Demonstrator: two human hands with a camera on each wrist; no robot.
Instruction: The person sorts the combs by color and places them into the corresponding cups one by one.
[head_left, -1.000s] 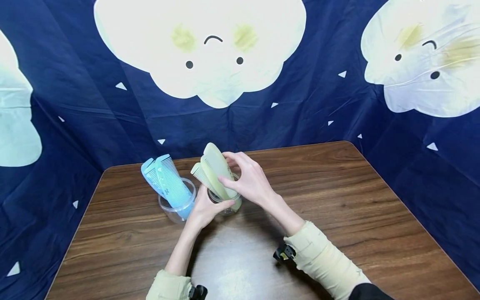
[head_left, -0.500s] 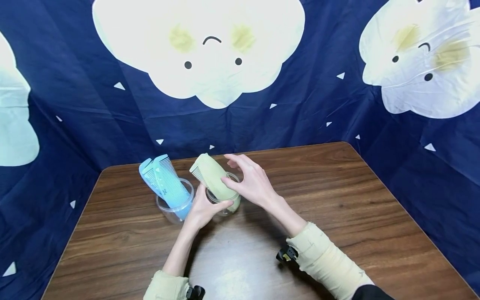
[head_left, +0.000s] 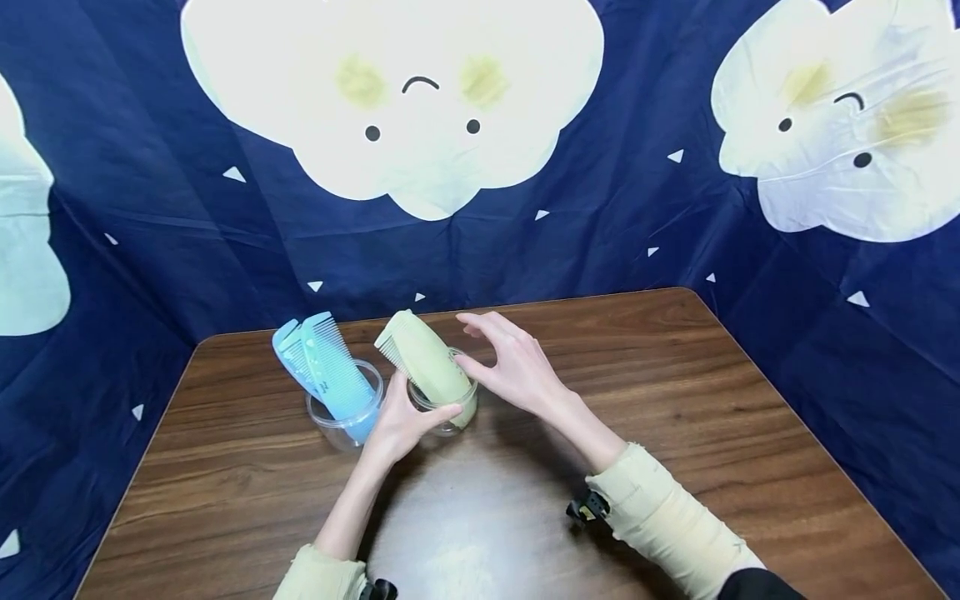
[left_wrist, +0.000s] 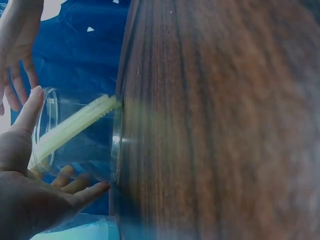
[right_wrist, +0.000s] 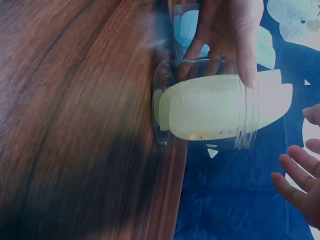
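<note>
My left hand [head_left: 397, 423] grips a clear plastic jar [right_wrist: 248, 127] at its side, thumb near the rim and fingers round the far side. Several pale yellow-green combs [head_left: 427, 358] lean to the left in this jar, their upper ends sticking out above the rim. In the right wrist view, the lower ends of the combs [right_wrist: 205, 110] show through the wall near the bottom. My right hand [head_left: 517, 367] hovers just right of the jar, fingers parted and holding nothing; in the right wrist view it is apart from the combs.
A second clear jar [head_left: 330, 425] stands to the left, with blue combs [head_left: 337, 375] leaning left in it. Both jars are on a brown wood-grain table [head_left: 637, 417]. Behind the table hangs a dark blue cloth [head_left: 247, 250] printed with white clouds.
A yellow-green comb that stuck up higher has dropped deeper into the jar and lies level with the others. My right hand has let go and drawn slightly right.
</note>
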